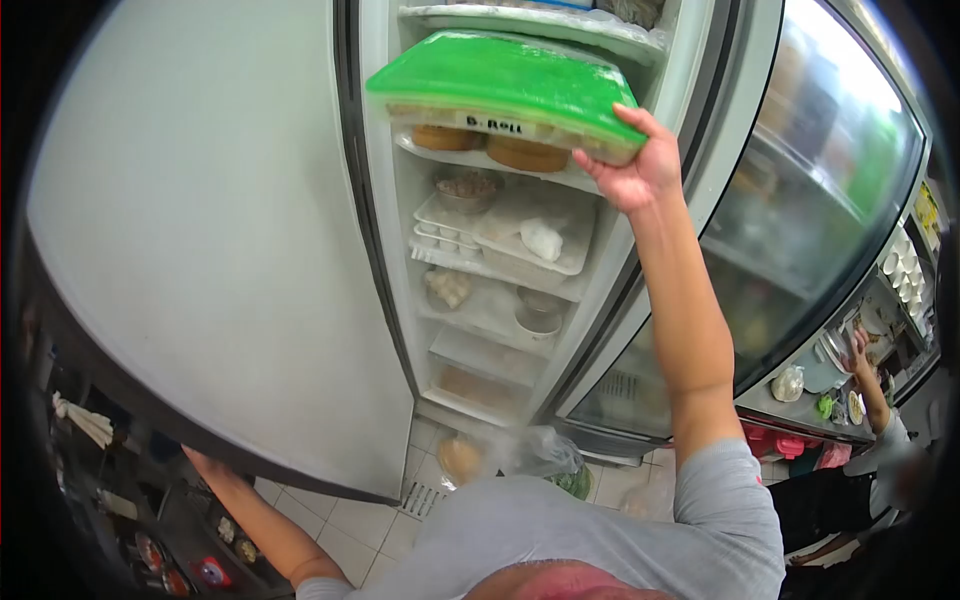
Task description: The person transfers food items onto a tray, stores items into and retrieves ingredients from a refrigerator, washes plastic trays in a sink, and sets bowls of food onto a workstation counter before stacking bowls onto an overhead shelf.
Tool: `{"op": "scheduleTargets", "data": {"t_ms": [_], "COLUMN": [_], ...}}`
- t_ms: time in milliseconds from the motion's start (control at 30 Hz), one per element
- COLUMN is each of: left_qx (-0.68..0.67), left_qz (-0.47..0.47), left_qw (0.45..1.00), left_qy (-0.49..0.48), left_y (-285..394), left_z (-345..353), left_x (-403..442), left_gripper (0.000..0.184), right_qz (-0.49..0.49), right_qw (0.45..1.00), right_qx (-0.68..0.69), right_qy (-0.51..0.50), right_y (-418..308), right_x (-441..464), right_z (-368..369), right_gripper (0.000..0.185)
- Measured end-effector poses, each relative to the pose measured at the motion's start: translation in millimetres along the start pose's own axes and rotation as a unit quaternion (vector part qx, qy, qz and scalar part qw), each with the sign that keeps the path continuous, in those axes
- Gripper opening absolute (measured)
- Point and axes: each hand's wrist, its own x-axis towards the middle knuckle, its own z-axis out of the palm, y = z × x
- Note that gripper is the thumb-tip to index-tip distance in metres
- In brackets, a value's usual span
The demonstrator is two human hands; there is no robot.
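Gripping the green-lidded container [505,85]: right hand [645,172]; left hand [204,463], fingers hidden behind the door [210,230], cannot tell.

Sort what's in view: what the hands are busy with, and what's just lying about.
In use:
- green-lidded container, gripped by the right hand
- open door, left hand at its edge, partly hidden

Apparently just lying about:
- bowl of food on a shelf
- white bundle on a tray
- clear plastic bag on the floor

Green plastic lid [510,82], smooth, glossy, frost-flecked; grey door panel [200,220], smooth, matt; grey cloth shirt [530,535], matt.
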Motion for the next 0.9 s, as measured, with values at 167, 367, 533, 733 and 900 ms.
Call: {"op": "scheduleTargets", "data": {"t_ms": [167, 367, 533, 733, 900], "left_qx": [-0.018, 0.023, 0.039, 0.055, 0.079], "left_qz": [-0.022, -0.023, -0.027, -0.036, -0.048], "left_qw": [0.998, 0.995, 0.994, 0.991, 0.991], "left_qy": [0.060, 0.090, 0.103, 0.112, 0.101], "left_y": [0.7, -3.2, -1.5, -0.8, -6.7], "left_z": [-3.2, 1.0, 6.9, 14.8, 34.3], "left_x": [0.6, -2.7, -4.1, -7.6, -4.3], "left_gripper": [0.049, 0.050, 0.050, 0.050, 0.051], "right_qz": [-0.008, 0.021, -0.211, -0.182, -0.146], "right_qw": [1.000, 0.999, 0.934, 0.626, 0.671], "right_qx": [0.001, 0.022, -0.183, -0.689, -0.682], "right_qy": [0.018, 0.009, 0.224, 0.317, 0.252], "right_y": [-2.9, -14.8, 17.6, 17.2, 28.8], "right_x": [88.0, 191.5, 249.7, 278.5, 255.1], "right_z": [0.9, -17.9, -38.6, -42.8, -21.6], "right_gripper": [0.041, 0.047, 0.040, 0.038, 0.035]}}
